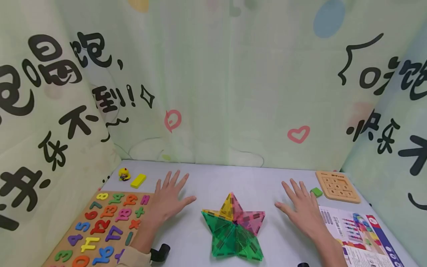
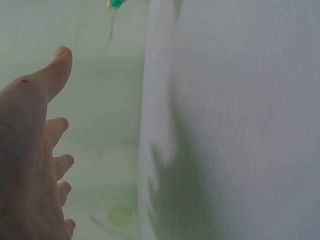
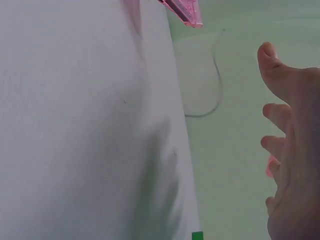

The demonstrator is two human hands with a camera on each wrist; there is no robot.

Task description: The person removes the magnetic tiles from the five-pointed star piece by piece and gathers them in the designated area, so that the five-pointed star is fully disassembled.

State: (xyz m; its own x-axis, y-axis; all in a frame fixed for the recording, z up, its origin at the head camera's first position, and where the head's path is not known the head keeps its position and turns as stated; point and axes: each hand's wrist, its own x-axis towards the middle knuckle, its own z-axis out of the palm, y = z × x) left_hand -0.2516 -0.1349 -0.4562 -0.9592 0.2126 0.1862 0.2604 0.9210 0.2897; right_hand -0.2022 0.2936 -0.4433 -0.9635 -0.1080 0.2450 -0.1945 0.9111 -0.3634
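A star of translucent magnetic tiles (image 1: 233, 231) stands in the middle of the white table, yellow and pink at the top and green below. My left hand (image 1: 171, 200) hovers left of the star, palm down with fingers spread, partly over the number board's right edge. On the star's other side my right hand (image 1: 301, 209) is held the same way, next to a small green block (image 1: 316, 192). Both hands hold nothing. In the right wrist view a pink tile tip (image 3: 187, 12) shows at the top, apart from the right hand's fingers.
A wooden board with colourful numbers (image 1: 83, 215) lies at the left. Behind it are a yellow duck figure (image 1: 124, 174) and a yellow block (image 1: 138, 181). At the right lie a wooden number puzzle (image 1: 338, 186) and a printed sheet (image 1: 363, 233). Printed curtains surround the table.
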